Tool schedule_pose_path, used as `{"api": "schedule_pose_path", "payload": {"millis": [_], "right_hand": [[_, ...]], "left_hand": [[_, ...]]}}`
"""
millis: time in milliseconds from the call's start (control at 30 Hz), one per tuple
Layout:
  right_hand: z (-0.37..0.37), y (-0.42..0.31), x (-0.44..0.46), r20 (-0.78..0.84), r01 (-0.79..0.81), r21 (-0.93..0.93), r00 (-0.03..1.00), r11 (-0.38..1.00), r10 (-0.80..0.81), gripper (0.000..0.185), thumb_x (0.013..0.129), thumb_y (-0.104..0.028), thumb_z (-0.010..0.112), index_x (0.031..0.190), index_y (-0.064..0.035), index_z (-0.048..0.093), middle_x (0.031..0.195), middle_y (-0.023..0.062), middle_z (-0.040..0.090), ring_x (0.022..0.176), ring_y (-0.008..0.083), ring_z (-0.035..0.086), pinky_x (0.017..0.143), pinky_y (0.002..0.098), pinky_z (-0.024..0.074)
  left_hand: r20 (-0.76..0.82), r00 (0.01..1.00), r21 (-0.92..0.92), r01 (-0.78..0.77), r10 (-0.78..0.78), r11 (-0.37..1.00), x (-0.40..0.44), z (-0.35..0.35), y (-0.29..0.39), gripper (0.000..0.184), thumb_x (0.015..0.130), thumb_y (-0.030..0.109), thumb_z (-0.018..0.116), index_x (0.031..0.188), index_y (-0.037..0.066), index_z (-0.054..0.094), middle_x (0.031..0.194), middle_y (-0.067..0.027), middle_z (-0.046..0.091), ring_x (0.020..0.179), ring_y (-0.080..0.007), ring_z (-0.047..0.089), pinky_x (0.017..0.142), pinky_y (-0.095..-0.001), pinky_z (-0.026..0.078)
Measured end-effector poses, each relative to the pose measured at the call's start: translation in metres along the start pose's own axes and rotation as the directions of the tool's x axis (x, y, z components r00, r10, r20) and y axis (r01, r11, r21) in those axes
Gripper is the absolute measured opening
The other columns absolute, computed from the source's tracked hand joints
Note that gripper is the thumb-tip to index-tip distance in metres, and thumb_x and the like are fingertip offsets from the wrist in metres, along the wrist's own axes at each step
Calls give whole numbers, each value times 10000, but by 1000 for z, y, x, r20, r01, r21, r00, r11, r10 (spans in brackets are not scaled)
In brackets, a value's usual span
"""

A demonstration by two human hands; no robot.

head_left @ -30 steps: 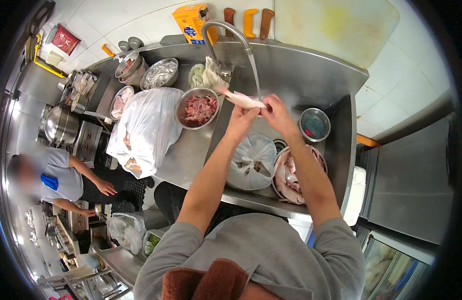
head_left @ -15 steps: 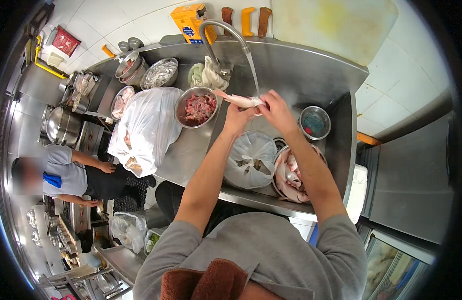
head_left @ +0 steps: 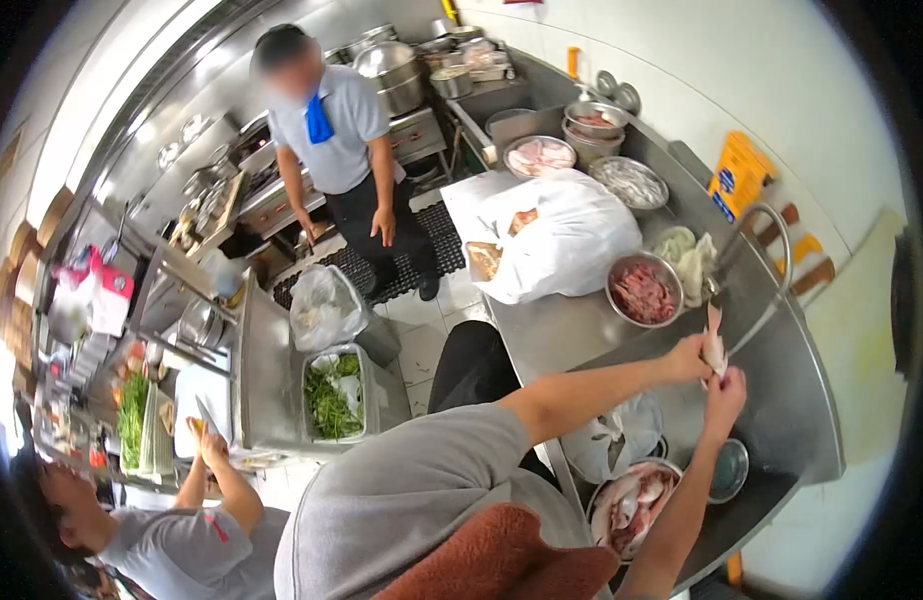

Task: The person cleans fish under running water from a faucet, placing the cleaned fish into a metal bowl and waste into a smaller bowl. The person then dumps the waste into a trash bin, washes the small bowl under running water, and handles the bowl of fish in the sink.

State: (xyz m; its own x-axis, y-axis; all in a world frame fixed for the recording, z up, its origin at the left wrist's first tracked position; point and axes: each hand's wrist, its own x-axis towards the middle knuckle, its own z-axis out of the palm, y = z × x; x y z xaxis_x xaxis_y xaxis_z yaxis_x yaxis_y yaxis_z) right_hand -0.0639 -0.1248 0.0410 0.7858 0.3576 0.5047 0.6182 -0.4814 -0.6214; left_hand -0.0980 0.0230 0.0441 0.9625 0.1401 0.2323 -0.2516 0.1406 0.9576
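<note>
My left hand point(head_left: 687, 360) and my right hand point(head_left: 724, 390) are both closed on one small pale fish point(head_left: 714, 347), its pinkish tail pointing up toward the tap. They hold it over the steel sink point(head_left: 781, 400), beside the water stream from the curved tap point(head_left: 778, 232). Below my forearms stand a bowl of pinkish fish point(head_left: 636, 500) and a knotted whitish plastic bag point(head_left: 621, 432). Near my right hand sits a small metal bowl point(head_left: 729, 472) with something bluish in it. A bowl of red flesh pieces point(head_left: 644, 290) stands on the counter by my left hand.
A large white plastic bag point(head_left: 571, 235) lies on the counter, with several bowls behind it. One co-worker point(head_left: 341, 140) stands across the aisle; another point(head_left: 181, 530) holds a knife at lower left. Bins point(head_left: 336, 395) with greens and plastic stand behind me.
My view has swung to the left, so the sink now appears at the right and the second co-worker has come into view. Both hands still hold the fish near the water.
</note>
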Motion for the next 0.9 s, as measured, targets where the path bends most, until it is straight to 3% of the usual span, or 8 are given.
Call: {"api": "schedule_pose_path", "payload": {"millis": [100,433,533,633,733,800,833,900], "right_hand": [[4,7,-7,-40,-54,-44,998,998,52,176,762,-71,610,734,17,461,692,132,452,614,270,458,569,379,372],[28,15,-20,-103,-39,-52,994,998,33,148,769,-59,595,737,6,465,659,118,455,580,255,433,546,380,363],[33,15,-25,-94,-108,-42,990,993,103,159,779,-61,592,735,4,453,637,105,437,575,230,415,544,368,361],[35,12,-29,-44,-192,-13,981,981,192,154,774,-46,595,770,20,456,701,163,472,634,323,478,592,412,386],[34,10,-34,-30,-215,-11,976,977,215,115,786,-30,592,785,5,483,719,122,512,614,236,507,561,373,396],[30,7,-34,99,-360,244,933,900,347,67,806,-14,580,813,-11,514,744,69,546,595,128,502,521,305,431],[28,5,-34,98,-359,241,933,902,345,67,806,-14,580,813,-11,514,744,69,546,595,128,502,521,305,431],[22,1,-34,296,-550,405,835,730,465,48,816,-9,573,844,-17,534,761,41,565,601,75,494,505,247,461]], "left_hand": [[-37,984,90,174,-172,981,-4,5,0,400,600,-4,670,995,19,609,877,-96,658,814,-184,631,722,-335,504],[-82,982,75,178,-172,981,-11,2,-22,327,618,-21,657,941,-2,611,845,-85,655,779,-165,625,703,-325,501],[-120,974,130,206,-190,970,-14,0,-27,327,619,-23,655,941,2,607,840,-81,652,779,-164,623,709,-322,499],[-109,974,149,213,-198,966,-18,-2,-27,405,592,27,696,990,31,619,878,-109,668,813,-204,649,724,-342,510],[-117,972,144,220,-204,965,-24,-1,-28,440,599,23,690,1030,36,602,880,-107,666,809,-202,644,729,-334,509],[-165,968,149,215,-190,965,-28,0,-32,507,610,14,681,1102,38,564,891,-108,659,803,-186,639,685,-331,516],[-164,968,146,213,-188,966,-28,0,-34,507,610,14,681,1102,38,564,891,-108,659,803,-186,639,685,-331,516],[-128,948,-6,294,-292,956,-29,-1,-42,551,620,-2,659,1153,46,530,888,-99,646,782,-176,628,631,-328,520]]}}
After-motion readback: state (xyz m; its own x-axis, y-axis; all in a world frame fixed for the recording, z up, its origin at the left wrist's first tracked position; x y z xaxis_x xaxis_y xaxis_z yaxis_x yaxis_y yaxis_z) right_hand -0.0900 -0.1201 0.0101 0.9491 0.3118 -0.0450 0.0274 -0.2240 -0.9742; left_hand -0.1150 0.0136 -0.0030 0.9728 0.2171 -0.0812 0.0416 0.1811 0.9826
